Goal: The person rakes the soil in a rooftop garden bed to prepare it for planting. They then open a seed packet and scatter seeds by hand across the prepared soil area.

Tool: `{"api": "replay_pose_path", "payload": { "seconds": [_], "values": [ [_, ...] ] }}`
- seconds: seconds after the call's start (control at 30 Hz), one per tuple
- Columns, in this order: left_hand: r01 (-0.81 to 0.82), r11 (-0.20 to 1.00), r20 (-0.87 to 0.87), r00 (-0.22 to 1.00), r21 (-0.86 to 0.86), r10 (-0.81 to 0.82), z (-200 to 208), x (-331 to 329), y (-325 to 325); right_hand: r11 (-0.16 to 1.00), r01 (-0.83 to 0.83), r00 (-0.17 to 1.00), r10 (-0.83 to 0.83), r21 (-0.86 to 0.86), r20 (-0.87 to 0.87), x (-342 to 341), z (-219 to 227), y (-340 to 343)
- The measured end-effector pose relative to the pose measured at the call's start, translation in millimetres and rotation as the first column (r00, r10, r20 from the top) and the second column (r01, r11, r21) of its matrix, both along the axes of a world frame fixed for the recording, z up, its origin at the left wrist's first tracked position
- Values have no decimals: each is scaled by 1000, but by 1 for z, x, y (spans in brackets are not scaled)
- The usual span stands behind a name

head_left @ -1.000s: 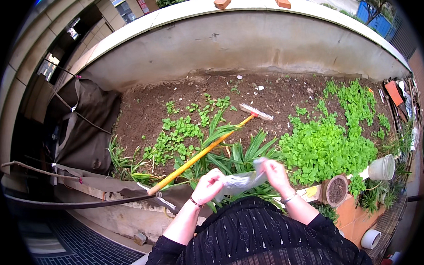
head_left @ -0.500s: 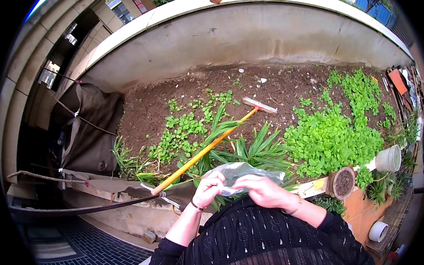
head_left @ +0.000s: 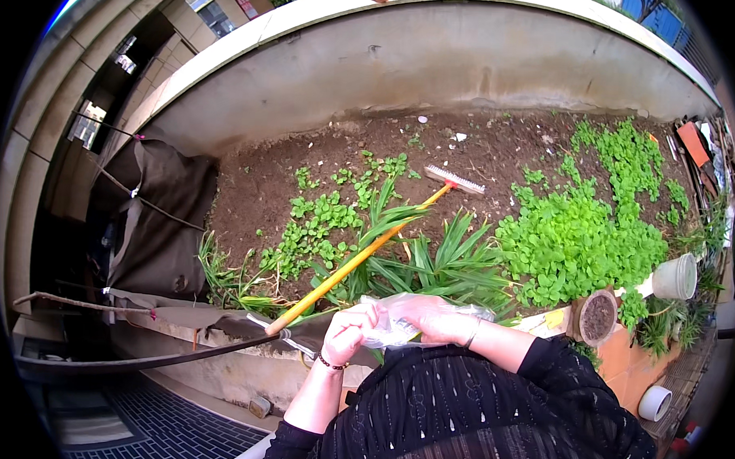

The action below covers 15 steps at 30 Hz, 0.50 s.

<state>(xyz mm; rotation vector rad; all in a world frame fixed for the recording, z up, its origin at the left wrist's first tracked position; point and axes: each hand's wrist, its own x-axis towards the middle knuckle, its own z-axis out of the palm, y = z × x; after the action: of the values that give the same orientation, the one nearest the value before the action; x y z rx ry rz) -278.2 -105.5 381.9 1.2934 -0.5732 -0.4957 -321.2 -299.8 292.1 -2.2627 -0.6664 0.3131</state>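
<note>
Bag [head_left: 387, 330] before torso [head_left: 458, 403], 1 end pinched by left hand [head_left: 349, 330]; right hand [head_left: 439, 319] against or inside it, grip indeterminable. Judged light, limp, slippery, tearable; best held at the edge. Beyond: yellow pole [head_left: 333, 282].

L hand [head_left: 350, 332] curled, R hand [head_left: 445, 323] nr it.

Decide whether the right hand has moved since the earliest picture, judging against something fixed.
Yes: the right hand has moved leftward, away from the round soil-filled pot and closer to the left hand.
</note>
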Motion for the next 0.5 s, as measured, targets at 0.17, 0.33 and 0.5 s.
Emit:
{"api": "replay_pose_path", "payload": {
  "seconds": [0.17, 0.33, 0.5],
  "values": [
    [-24, 967, -234, 972, -254, -38, -3, -16, -13, 981, 158, 987, -159, 112, -3, -1, -21, 27],
    [-106, 992, -152, 984, -72, 94, 9, -10, -9, 975, 111, 990, -93, 190, -103, 14, 2, 4],
    [-416, 294, 406, 909, 861, 98, -6, 3, 18, 985, 134, 987, -122, 111, -108, -10, 76, -39]
  ]
}}
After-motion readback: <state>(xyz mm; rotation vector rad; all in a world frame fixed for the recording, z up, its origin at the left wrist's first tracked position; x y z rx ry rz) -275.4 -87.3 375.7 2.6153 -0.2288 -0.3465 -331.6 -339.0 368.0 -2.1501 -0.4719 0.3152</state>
